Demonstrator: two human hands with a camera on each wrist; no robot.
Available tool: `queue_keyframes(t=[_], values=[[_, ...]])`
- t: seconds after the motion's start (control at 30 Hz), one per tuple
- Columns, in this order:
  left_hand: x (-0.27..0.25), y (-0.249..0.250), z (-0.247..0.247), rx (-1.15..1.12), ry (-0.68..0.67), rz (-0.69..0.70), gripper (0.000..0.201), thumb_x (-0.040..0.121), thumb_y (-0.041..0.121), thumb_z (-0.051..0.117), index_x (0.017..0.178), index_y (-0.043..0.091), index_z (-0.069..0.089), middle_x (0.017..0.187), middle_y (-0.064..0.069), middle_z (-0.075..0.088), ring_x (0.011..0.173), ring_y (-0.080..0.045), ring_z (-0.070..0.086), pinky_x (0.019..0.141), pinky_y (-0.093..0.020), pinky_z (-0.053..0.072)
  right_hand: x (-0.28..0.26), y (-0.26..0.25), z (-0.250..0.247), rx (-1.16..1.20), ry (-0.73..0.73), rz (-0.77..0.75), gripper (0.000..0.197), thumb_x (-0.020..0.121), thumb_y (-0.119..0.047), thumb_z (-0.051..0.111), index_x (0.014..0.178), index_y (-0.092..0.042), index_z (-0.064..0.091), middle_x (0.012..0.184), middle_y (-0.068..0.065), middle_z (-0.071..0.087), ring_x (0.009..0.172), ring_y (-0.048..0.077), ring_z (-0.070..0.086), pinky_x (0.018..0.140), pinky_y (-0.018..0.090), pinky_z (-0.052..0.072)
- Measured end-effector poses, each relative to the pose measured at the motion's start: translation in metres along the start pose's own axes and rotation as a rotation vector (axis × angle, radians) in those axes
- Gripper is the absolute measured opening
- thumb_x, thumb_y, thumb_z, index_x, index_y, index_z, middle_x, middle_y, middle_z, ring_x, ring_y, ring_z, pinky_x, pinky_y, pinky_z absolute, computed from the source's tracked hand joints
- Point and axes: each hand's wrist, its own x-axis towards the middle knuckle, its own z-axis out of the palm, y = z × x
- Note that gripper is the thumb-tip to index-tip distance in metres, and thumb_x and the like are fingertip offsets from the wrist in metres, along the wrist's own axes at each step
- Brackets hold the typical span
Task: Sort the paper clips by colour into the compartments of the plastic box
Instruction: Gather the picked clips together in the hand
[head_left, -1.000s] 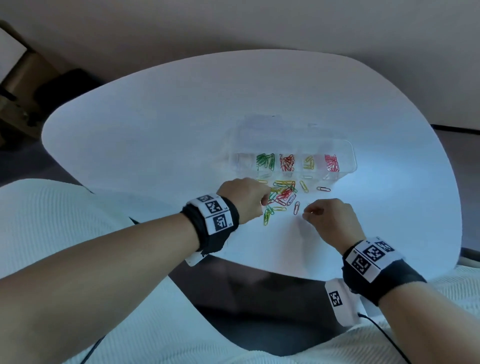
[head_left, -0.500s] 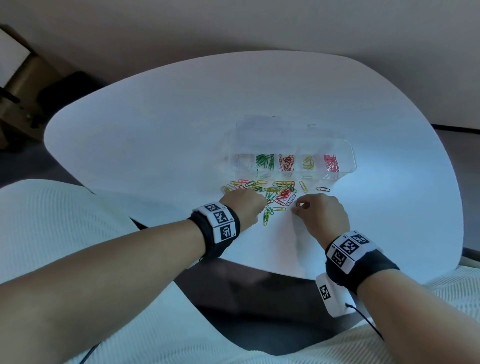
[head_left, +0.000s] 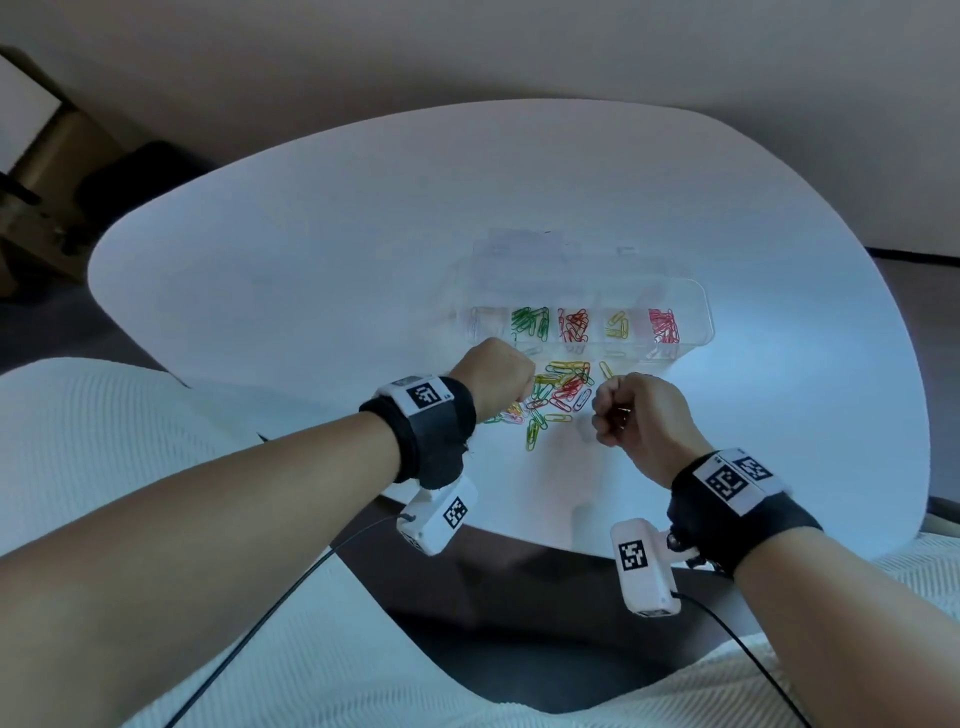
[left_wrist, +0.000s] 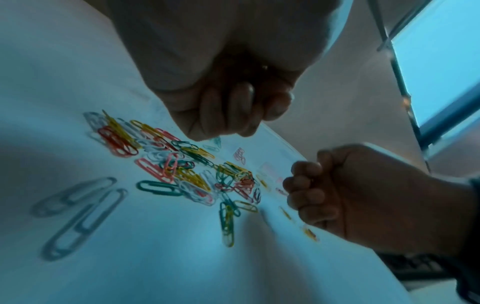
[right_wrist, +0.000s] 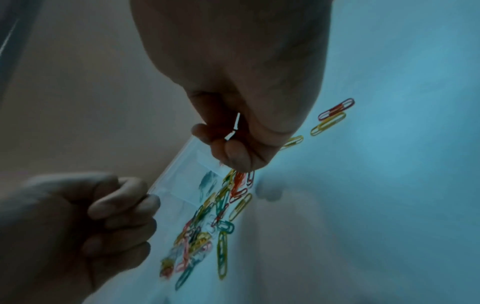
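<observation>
A clear plastic box (head_left: 696, 312) lies on the white table (head_left: 311, 270). Its compartments hold green clips (head_left: 530, 323), red clips (head_left: 573, 325), yellow clips (head_left: 617, 326) and pink clips (head_left: 663, 326). A mixed pile of paper clips (head_left: 563, 387) lies in front of the box. My left hand (left_wrist: 233, 115) hovers as a fist over the pile's left end, and a small glint shows in its palm. My right hand (head_left: 618, 410) is curled just right of the pile and pinches a paper clip (right_wrist: 237, 121).
The box's open lid (head_left: 561, 254) lies behind the compartments. Two pale clips (left_wrist: 78, 205) lie apart near my left wrist. A yellow clip (head_left: 605, 370) sits between the pile and the box. The table's near edge (head_left: 519, 535) runs just below both wrists.
Both hands have risen off the table and curled into fists. The right hand took a clip from beside the pile. The left hand moved up toward the box.
</observation>
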Motion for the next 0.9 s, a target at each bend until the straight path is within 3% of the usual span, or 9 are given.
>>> queue_keyframes(t=[0.07, 0.17, 0.27, 0.33, 0.5, 0.67, 0.9], values=[[-0.004, -0.003, 0.006, 0.135, 0.033, 0.096, 0.024, 0.083, 0.010, 0.045, 0.060, 0.013, 0.052, 0.058, -0.005, 0.051, 0.056, -0.021, 0.044, 0.056, -0.026, 0.038, 0.000, 0.000, 0.004, -0.228, -0.012, -0.041, 0.028, 0.084, -0.007, 0.041, 0.063, -0.007, 0.060, 0.058, 0.003, 0.046, 0.051, 0.019, 0.036, 0.050, 0.027, 0.026], [-0.011, -0.007, 0.010, 0.497, 0.057, 0.191, 0.016, 0.088, 0.031, 0.050, 0.085, 0.031, 0.065, 0.077, 0.006, 0.059, 0.077, -0.021, 0.057, 0.068, -0.029, 0.044, -0.001, 0.005, 0.012, -0.847, 0.004, -0.232, 0.022, 0.089, -0.021, 0.054, 0.090, -0.024, 0.076, 0.067, -0.010, 0.059, 0.063, 0.012, 0.051, 0.060, 0.027, 0.038], [-0.007, -0.013, 0.010, 0.732, 0.002, 0.237, 0.026, 0.095, 0.039, 0.047, 0.115, 0.040, 0.063, 0.111, 0.004, 0.065, 0.102, -0.023, 0.059, 0.080, -0.032, 0.044, -0.002, 0.015, 0.013, -1.162, 0.016, -0.296, 0.027, 0.090, -0.028, 0.056, 0.111, -0.032, 0.072, 0.099, 0.001, 0.073, 0.092, 0.022, 0.065, 0.078, 0.028, 0.049], [-0.003, -0.018, 0.009, 0.782, -0.013, 0.256, 0.029, 0.095, 0.039, 0.047, 0.120, 0.042, 0.062, 0.124, 0.007, 0.063, 0.110, -0.020, 0.058, 0.083, -0.031, 0.044, -0.001, 0.016, 0.011, -1.215, 0.045, -0.293, 0.028, 0.090, -0.030, 0.056, 0.112, -0.037, 0.072, 0.106, 0.004, 0.073, 0.094, 0.025, 0.066, 0.078, 0.030, 0.053], [0.002, -0.021, 0.006, 0.823, -0.002, 0.242, 0.023, 0.092, 0.036, 0.053, 0.109, 0.040, 0.067, 0.107, 0.008, 0.068, 0.097, -0.019, 0.061, 0.070, -0.028, 0.039, -0.001, 0.014, 0.009, -1.293, 0.075, -0.290, 0.020, 0.089, -0.032, 0.061, 0.104, -0.034, 0.075, 0.100, 0.001, 0.073, 0.088, 0.025, 0.066, 0.071, 0.030, 0.052], [0.000, -0.020, 0.009, 0.842, 0.034, 0.212, 0.019, 0.092, 0.032, 0.050, 0.109, 0.031, 0.059, 0.095, 0.002, 0.065, 0.083, -0.021, 0.056, 0.067, -0.029, 0.037, 0.002, 0.018, 0.008, -1.261, 0.145, -0.324, 0.016, 0.086, -0.040, 0.067, 0.099, -0.034, 0.074, 0.093, 0.001, 0.073, 0.081, 0.022, 0.065, 0.067, 0.028, 0.050], [0.001, -0.016, 0.012, 0.947, -0.018, 0.149, 0.017, 0.088, 0.022, 0.053, 0.091, 0.018, 0.069, 0.089, -0.001, 0.068, 0.074, -0.023, 0.058, 0.062, -0.028, 0.040, 0.002, 0.023, 0.009, -1.308, 0.160, -0.280, 0.016, 0.084, -0.039, 0.067, 0.096, -0.031, 0.074, 0.094, 0.003, 0.071, 0.083, 0.025, 0.065, 0.068, 0.029, 0.050]])
